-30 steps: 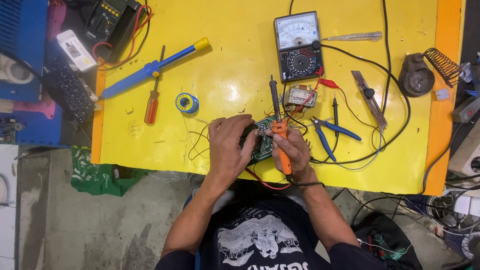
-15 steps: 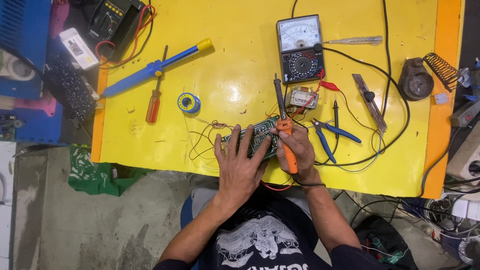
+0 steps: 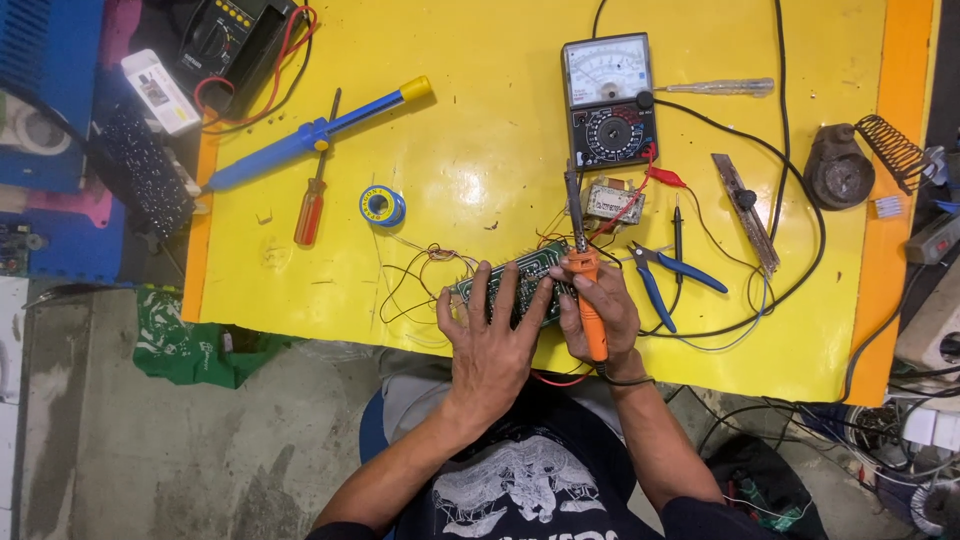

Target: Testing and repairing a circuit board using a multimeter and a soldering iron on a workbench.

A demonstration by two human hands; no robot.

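Head view is looking straight down at the yellow desk, and the green circuit board is lying near its front edge, just below the analog multimeter. The left hand is lying flat with its fingers spread over the board, pinning it down. The right hand is wrapped around the orange soldering iron, whose tip is pointing up past the board's right end toward the meter. To my eye, good work here is depending on keeping those spread fingers well off the hot end and the board dead still. Loose thin wires are looping left of the board and blue pliers are lying right of it.
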